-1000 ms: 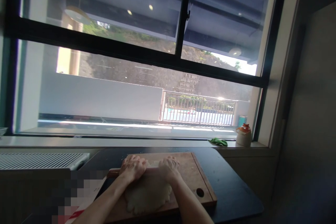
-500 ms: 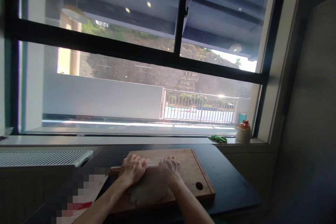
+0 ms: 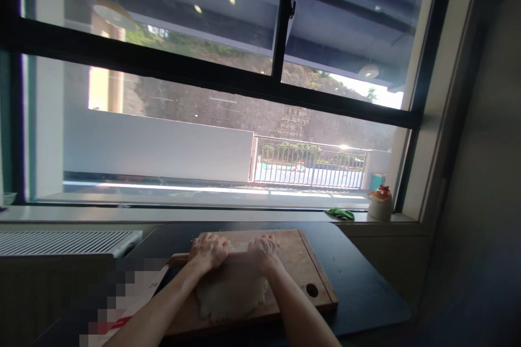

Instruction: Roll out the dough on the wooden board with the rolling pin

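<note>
Both my hands are closed over a wooden rolling pin [image 3: 179, 260], whose left end sticks out past my left hand [image 3: 210, 250]. My right hand [image 3: 265, 252] grips the pin farther right, and its right end is hidden. Under and in front of the pin, a flat pale sheet of dough [image 3: 232, 293] with a ragged near edge lies on the wooden cutting board [image 3: 291, 274]. Part of the dough is covered by my hands and forearms.
The board lies on a dark table [image 3: 358, 287] with a round hole near its right corner. A green cloth [image 3: 341, 213] and a white container with an orange top [image 3: 380, 205] stand on the windowsill. A radiator [image 3: 69, 244] is at left, beside a partly blurred-out packet [image 3: 138, 287].
My hands and the rolling pin have moved slightly away from me over the dough, uncovering more of its near part. The view has shifted a little.
</note>
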Demonstrator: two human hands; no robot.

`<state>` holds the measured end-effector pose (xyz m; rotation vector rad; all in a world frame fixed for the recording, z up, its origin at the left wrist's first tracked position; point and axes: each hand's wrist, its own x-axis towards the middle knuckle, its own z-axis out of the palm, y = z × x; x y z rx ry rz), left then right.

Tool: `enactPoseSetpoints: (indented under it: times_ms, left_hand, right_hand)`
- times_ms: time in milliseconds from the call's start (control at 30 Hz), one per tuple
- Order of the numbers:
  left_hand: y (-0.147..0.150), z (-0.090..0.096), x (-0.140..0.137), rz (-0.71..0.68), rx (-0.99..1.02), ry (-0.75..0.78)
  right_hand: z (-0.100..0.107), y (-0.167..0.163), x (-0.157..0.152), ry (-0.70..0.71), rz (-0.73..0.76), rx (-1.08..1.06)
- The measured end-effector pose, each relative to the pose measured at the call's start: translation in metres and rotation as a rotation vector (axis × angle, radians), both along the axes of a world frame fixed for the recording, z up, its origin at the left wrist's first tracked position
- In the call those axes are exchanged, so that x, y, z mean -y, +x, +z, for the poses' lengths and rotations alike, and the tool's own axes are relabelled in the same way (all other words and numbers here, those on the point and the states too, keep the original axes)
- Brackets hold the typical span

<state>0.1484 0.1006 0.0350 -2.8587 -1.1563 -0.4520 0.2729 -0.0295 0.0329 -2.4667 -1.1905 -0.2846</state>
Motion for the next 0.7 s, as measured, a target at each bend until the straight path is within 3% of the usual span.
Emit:
enactPoseSetpoints:
  times_ms: [233, 700]
  left_hand:
    - [0.001, -0.001, -0.001, 0.005, 0.01, 0.012]
    - [-0.023, -0.015, 0.025, -0.093, 0.129, 0.129]
  right_hand:
    - [0.006, 0.007, -0.004, -0.038, 0.015, -0.035]
    - [-0.003, -0.021, 0.028, 0.034, 0.036, 0.037]
